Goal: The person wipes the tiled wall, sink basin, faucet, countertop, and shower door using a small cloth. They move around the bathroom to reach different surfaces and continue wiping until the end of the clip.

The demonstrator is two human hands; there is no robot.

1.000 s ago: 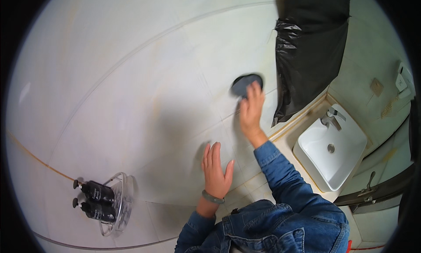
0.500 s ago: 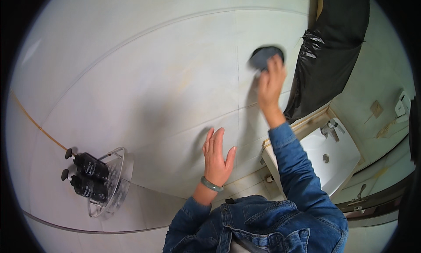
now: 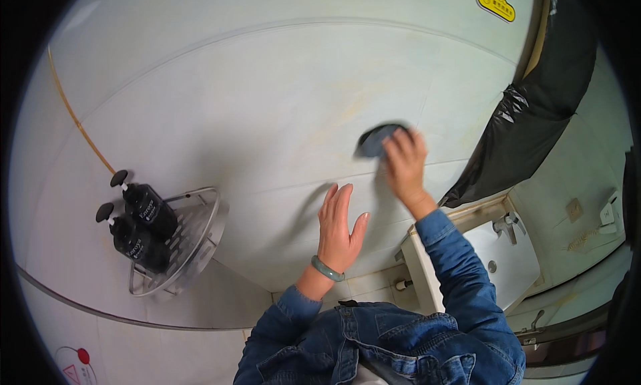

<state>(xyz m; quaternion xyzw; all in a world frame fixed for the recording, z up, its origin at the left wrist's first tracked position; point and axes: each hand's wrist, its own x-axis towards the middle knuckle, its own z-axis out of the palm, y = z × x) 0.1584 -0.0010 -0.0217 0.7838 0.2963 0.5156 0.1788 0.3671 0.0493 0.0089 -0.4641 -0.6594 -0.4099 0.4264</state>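
Note:
My right hand (image 3: 407, 163) is closed on a dark grey oval pad (image 3: 374, 141) with a blackish rim. The pad lies against or very close to the pale tiled wall (image 3: 287, 98); motion blurs it, and its exact kind cannot be made out. Lower and to its left, my left hand (image 3: 339, 230) holds nothing. Its fingers point up and the thumb stands apart, with the wall behind it. A green bangle (image 3: 327, 269) circles the left wrist. Both arms wear blue denim sleeves.
On the left, a metal corner shelf (image 3: 212, 235) carries two black pump bottles (image 3: 150, 211). Black plastic sheeting (image 3: 527, 124) hangs at the right, above a white washbasin (image 3: 511, 265) with a chrome tap (image 3: 507, 226). A yellow sticker (image 3: 495, 3) is on the upper wall.
My right hand has brought the pad down and to the left along the wall. The view has shifted, showing the yellow sticker and more of the lower left. My left hand stays open.

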